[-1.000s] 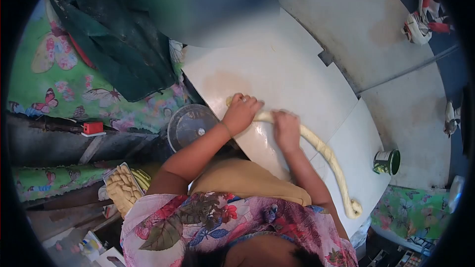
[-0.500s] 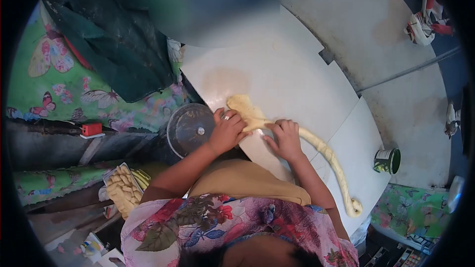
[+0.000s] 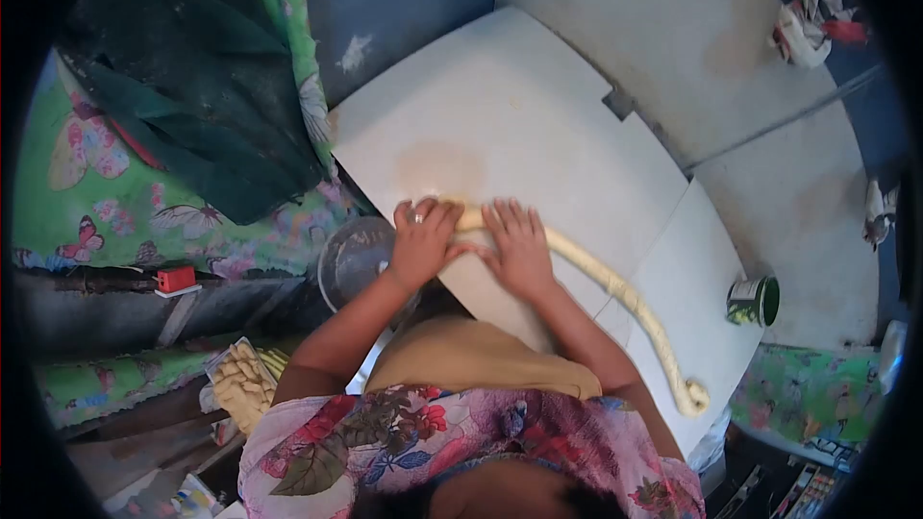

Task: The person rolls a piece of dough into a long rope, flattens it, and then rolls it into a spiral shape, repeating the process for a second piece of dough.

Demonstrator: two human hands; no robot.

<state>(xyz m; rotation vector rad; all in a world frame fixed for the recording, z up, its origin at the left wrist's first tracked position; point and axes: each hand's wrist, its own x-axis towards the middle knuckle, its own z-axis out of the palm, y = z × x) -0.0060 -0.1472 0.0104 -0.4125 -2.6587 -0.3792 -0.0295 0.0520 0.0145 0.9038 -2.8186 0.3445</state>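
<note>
A long rope of pale yellow dough curves across the white table, from under my hands to a curled end at the lower right. My left hand rests over the rope's left end, its fingers apart and slightly bent on top. That end is mostly hidden beneath it. Beside it, my right hand lies flat across the dough with fingers stretched out. The two thumbs come close together below the rope.
A dark green tin stands at the table's right edge. Below the table's left edge is a round lidded bucket. Shaped pale dough pieces sit in a container at lower left. A dark green cloth hangs at upper left.
The flattened, spread left end of the dough is now narrow and rope-like under my hands. My left hand let go of its pinch; both hands moved left, and the right one flattened out.
</note>
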